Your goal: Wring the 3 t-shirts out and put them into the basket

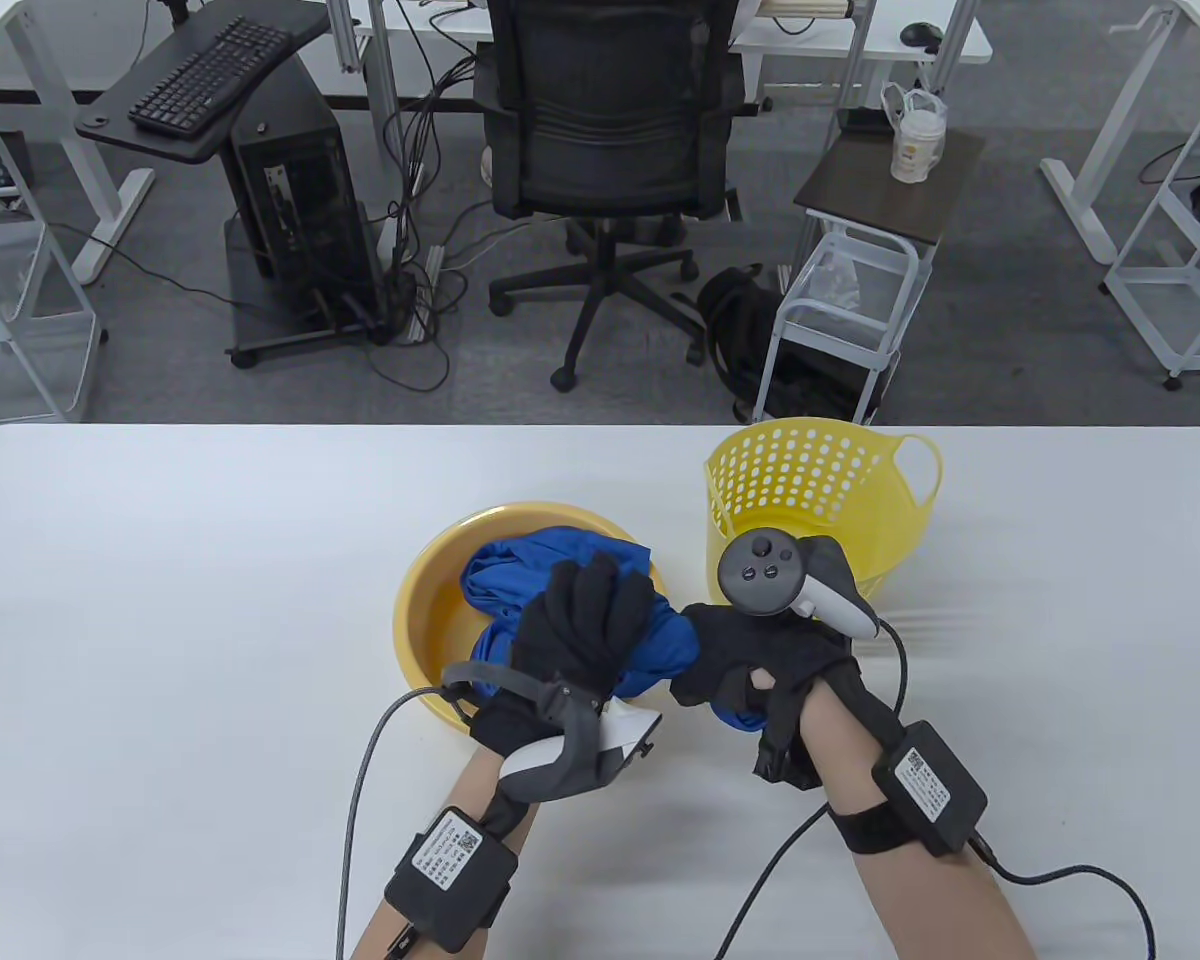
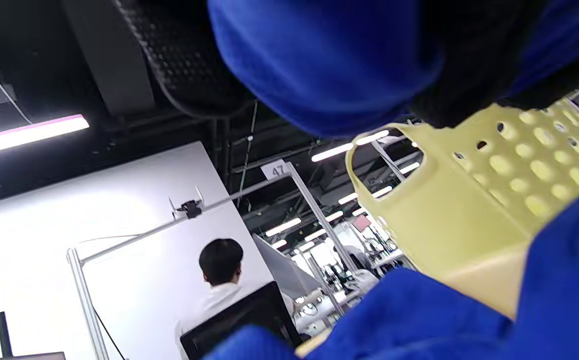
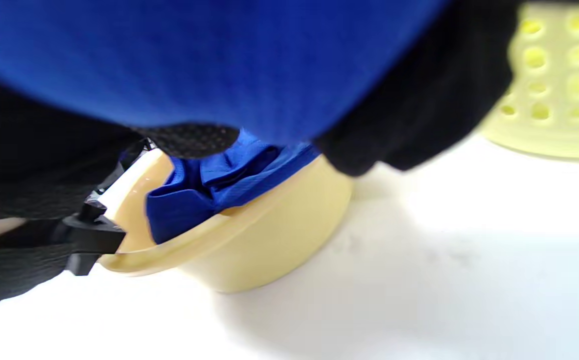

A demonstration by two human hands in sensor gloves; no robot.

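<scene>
A blue t-shirt (image 1: 660, 650) is bunched between my two hands just above the right rim of the yellow basin (image 1: 430, 600). My left hand (image 1: 580, 625) grips its left part, fingers curled over the cloth. My right hand (image 1: 750, 670) grips its right end, with a bit of blue showing under the palm. More blue cloth (image 1: 530, 570) lies in the basin, seen too in the right wrist view (image 3: 209, 190). The yellow perforated basket (image 1: 820, 490) stands behind my right hand; its handle and wall (image 2: 469, 200) show in the left wrist view.
The white table (image 1: 160, 600) stretches wide to the left and front. An office chair (image 1: 610, 150), a small trolley (image 1: 840, 300) and desks stand beyond the far edge. A person seen from behind (image 2: 219, 280) appears in the left wrist view.
</scene>
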